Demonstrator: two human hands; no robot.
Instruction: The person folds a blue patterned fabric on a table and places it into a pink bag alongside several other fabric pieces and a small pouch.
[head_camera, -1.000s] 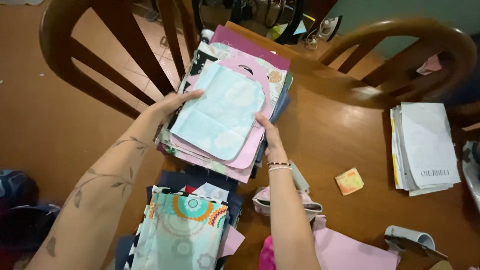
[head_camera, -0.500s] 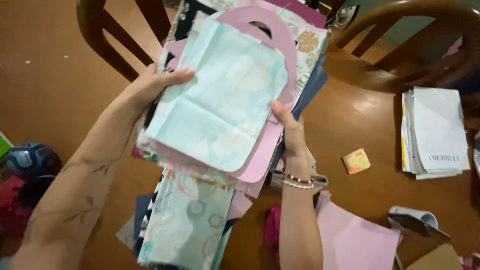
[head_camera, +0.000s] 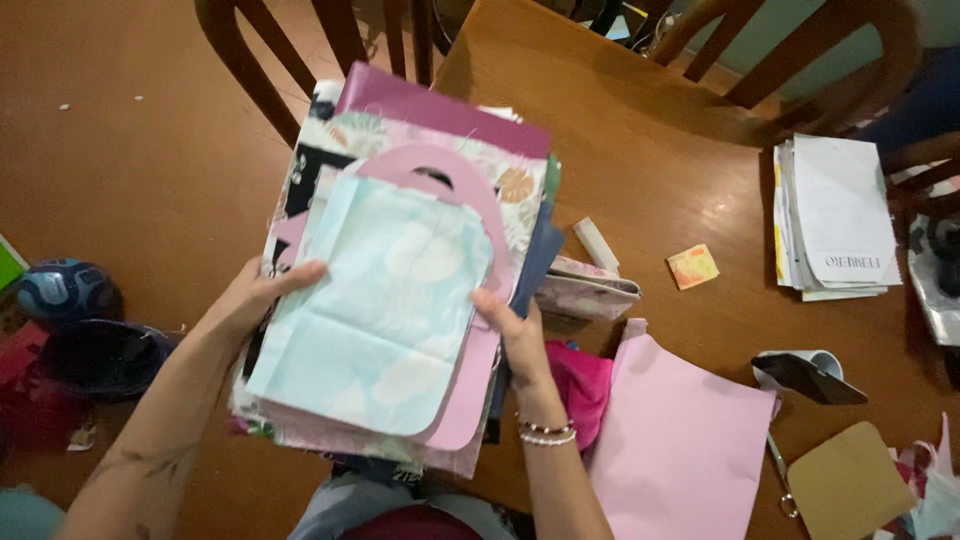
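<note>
Centrally in the frame, left hand (head_camera: 250, 300) and right hand (head_camera: 515, 335) clamp their fingers on the fabric stack (head_camera: 400, 290) above the worktop (head_camera: 680, 190) — loosely gripped, the pale top sheet (head_camera: 375, 310) could slide off.

Single head cam, steep downward look, close over both hands (head_camera: 380, 320) and the table (head_camera: 660, 150) edge; floor (head_camera: 130, 150) at left. No second view.
</note>
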